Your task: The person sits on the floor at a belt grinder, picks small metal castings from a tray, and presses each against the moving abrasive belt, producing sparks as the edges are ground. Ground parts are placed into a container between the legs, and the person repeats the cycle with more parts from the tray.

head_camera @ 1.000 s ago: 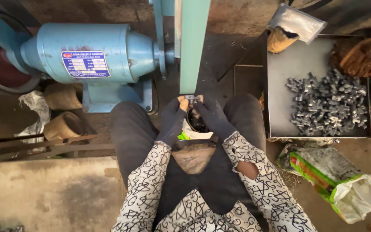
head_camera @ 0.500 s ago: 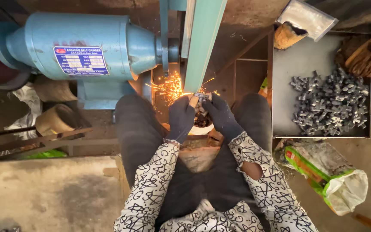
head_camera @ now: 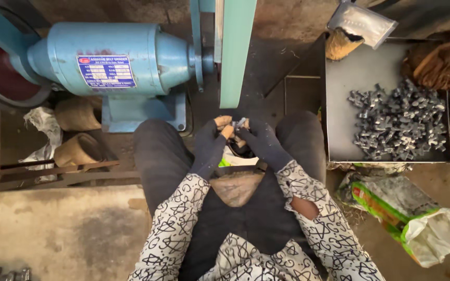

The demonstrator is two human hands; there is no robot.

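Note:
Both my hands wear dark gloves and meet just below the green sanding belt [head_camera: 238,52] of a blue belt grinder [head_camera: 121,62]. My left hand [head_camera: 212,143] and my right hand [head_camera: 259,140] together pinch a small grey metal part [head_camera: 239,125] between the fingertips. The part sits a short way under the belt, apart from it. My knees in dark trousers frame the hands. A small container with a white and green rim [head_camera: 235,156] lies between my legs, mostly hidden by the hands.
A grey metal tray [head_camera: 345,104] at the right holds a pile of several small metal parts [head_camera: 399,122]. Below it lies a green and white sack [head_camera: 412,218]. Rolled brown wads [head_camera: 76,148] and a metal frame [head_camera: 53,174] lie at the left.
Sparks flew at the belt half a second ago; now there are none. Both hands have drawn the part back down from the belt.

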